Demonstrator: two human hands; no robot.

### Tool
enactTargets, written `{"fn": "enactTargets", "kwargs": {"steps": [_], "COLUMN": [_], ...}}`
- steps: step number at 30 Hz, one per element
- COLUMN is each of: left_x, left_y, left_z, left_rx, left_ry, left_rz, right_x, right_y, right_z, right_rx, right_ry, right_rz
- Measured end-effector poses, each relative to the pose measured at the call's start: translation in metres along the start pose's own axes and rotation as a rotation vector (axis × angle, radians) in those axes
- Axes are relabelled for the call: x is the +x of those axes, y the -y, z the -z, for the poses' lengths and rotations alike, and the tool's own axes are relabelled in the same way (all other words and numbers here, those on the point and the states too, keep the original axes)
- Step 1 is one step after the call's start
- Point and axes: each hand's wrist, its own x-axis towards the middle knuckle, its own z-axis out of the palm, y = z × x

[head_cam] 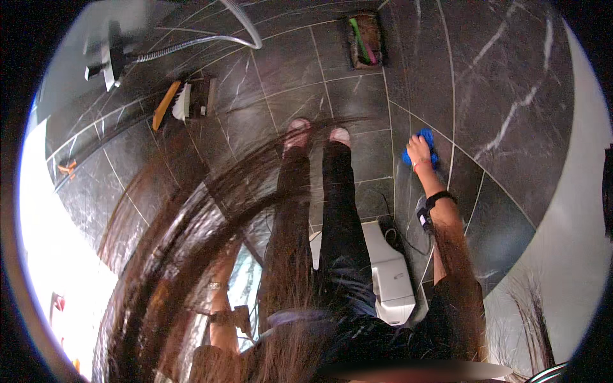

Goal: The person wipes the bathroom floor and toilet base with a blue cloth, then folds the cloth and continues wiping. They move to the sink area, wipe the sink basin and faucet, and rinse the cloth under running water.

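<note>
My right hand [419, 150] presses a blue cloth [426, 139] against the dark tiled wall on the right, its fingers spread over the cloth. A red string bracelet circles that wrist, and a black strap with a small device sits on the forearm. Long hair hangs across the left half of the view and covers my left hand; only the left forearm shows, with a bracelet and a strap. Between my legs and the right wall stands a white toilet [390, 282], partly hidden by my legs.
A black bin [366, 40] with green and pink items stands by the far wall. A white-bristled brush [182, 102] and an orange-brown strip [165, 105] are at the left, below a metal shower hose [191, 44]. A cable [412, 246] runs beside the toilet.
</note>
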Motion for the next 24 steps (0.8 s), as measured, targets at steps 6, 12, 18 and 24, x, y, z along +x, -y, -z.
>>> {"fn": "enactTargets", "kwargs": {"steps": [6,12,18,24], "left_x": [0.027,0.060,0.093,0.112], "left_y": [-0.012,0.013,0.043,0.030], "left_z": [0.014,0.037,0.071,0.105], "left_rx": [0.140,0.205,0.381,0.320], "left_ry": [0.149,0.163,0.183,0.219], "left_rz": [-0.008,-0.115,-0.240,-0.287], "right_x": [0.057,0.046,-0.062,-0.218], "right_y": [-0.117,-0.134,0.021,0.123], "right_z": [0.200,0.249,0.032,-0.058], "right_rx": [-0.299,-0.420,-0.103,0.189], "right_ry": [-0.624,-0.455,-0.002,0.263], "right_rz": [-0.355,-0.563,-0.272,-0.287]}}
